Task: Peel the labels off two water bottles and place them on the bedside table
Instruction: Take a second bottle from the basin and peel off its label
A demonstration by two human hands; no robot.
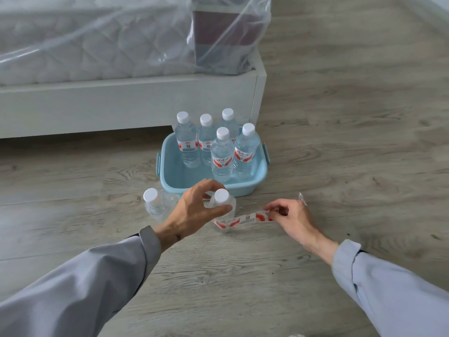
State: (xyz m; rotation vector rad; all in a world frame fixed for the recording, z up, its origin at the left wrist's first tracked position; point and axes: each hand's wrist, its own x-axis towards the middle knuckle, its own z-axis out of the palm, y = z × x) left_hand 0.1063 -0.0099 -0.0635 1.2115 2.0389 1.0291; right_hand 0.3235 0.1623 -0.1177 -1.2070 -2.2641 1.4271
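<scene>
The label [245,218] stretched out in a red-and-white strip, half off the water bottle [224,207] standing on the wood floor [243,276]. The left hand [196,205] gripped that bottle around its neck, fingers curled just under the white cap [221,196]. The right hand [289,216], off to the bottle's right, pinched the label's free end. Just left of the left hand stood a bare bottle [155,205]. Beyond both hands, five labelled bottles [222,154] sat upright in a blue tub [245,188] by the bed frame [121,105].

wood floor [340,117], blue tub [247,183], two bottles [155,205]
</scene>
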